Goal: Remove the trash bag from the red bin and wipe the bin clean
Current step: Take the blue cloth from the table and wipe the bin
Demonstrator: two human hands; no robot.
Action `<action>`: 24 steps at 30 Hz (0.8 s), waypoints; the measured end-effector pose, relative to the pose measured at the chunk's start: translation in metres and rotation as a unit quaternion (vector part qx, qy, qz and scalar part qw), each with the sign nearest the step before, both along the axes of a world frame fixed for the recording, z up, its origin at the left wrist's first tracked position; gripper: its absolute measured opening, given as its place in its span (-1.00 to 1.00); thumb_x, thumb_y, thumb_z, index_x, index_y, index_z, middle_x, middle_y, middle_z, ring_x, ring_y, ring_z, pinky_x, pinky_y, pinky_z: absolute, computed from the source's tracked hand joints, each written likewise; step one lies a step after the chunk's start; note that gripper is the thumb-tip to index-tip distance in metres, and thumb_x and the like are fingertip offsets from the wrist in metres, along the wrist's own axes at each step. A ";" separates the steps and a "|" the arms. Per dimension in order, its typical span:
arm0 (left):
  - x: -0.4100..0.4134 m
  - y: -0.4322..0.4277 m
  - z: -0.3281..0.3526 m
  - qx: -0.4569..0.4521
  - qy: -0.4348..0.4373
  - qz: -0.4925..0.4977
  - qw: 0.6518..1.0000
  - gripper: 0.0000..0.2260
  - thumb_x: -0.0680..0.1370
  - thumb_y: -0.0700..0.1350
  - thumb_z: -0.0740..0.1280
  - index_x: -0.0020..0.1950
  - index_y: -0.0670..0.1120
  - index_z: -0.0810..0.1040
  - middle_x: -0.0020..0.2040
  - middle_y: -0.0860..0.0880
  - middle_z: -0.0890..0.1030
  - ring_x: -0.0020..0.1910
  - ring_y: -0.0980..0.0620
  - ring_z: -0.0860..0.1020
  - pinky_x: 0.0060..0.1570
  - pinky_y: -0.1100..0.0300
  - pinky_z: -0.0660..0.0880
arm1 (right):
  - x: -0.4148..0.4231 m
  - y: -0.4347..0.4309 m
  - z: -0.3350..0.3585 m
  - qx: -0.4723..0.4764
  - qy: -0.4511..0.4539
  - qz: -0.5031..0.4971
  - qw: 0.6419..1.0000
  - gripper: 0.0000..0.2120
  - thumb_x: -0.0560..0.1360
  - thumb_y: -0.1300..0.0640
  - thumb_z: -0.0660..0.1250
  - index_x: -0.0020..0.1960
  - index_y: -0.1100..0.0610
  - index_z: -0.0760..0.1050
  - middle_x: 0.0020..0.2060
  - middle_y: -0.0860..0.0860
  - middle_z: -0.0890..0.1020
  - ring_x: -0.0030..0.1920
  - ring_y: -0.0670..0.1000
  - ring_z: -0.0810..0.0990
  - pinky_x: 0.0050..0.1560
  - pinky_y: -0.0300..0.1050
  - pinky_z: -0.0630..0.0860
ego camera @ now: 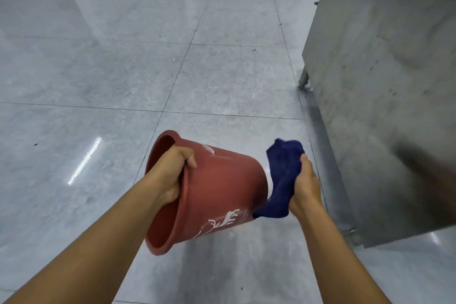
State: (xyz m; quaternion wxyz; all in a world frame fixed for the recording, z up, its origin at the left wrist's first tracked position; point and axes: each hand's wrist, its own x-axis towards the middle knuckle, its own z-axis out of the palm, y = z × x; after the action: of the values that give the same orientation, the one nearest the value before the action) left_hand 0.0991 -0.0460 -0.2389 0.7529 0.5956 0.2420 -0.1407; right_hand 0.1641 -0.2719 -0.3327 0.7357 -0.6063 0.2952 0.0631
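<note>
The red bin (217, 190) is held above the floor, tipped on its side with its mouth to the left and no bag showing at the rim. The left hand (170, 175) grips the rim, fingers curled inside and thumb on the outer wall. The right hand (304, 187) clutches a bunched blue cloth (281, 177) against the bin's base. A good wipe likely means holding the rim firm and turning the bin under the cloth (the inside barely shows). Below is grey tiled floor (123, 69). A steel cabinet (382, 81) close on the right could crowd that arm.
</note>
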 end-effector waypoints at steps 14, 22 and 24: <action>0.016 -0.019 0.002 -0.021 -0.052 0.021 0.998 -0.60 0.48 0.07 0.19 0.10 -0.13 0.65 0.07 -0.12 0.70 0.12 -0.07 0.63 0.10 0.08 0.49 | -0.038 0.120 0.070 -0.186 -0.200 0.343 0.899 -0.46 0.60 -0.22 -0.15 0.53 -0.08 0.07 0.54 -0.11 0.13 0.54 -0.14 -0.02 0.55 -0.04 -0.12; 0.017 -0.010 -0.008 0.100 0.007 -0.009 0.995 -0.50 0.49 0.37 0.04 -0.09 0.10 0.64 -0.16 0.09 0.73 -0.10 0.15 0.67 -0.11 0.23 0.51 | -0.035 0.119 0.038 -0.344 -0.238 0.333 0.845 -0.48 0.60 -0.14 -0.12 0.52 -0.04 0.11 0.51 -0.09 0.24 0.53 -0.09 0.08 0.53 -0.04 0.00; 0.012 -0.002 -0.009 0.104 0.028 0.014 0.994 -0.55 0.50 0.34 0.08 -0.15 0.09 0.64 -0.11 0.03 0.72 -0.06 0.05 0.67 -0.04 0.12 0.55 | -0.033 0.114 0.028 -0.361 -0.220 0.325 0.846 -0.49 0.60 -0.12 -0.09 0.51 -0.02 0.16 0.49 -0.08 0.28 0.52 -0.06 0.13 0.53 -0.01 0.04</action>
State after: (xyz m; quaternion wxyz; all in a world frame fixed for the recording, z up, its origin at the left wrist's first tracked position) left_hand 0.1111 -0.0480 -0.2474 0.6814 0.6634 0.2845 -0.1211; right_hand 0.1311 -0.1578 -0.3046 0.4485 -0.8881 -0.0860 0.0524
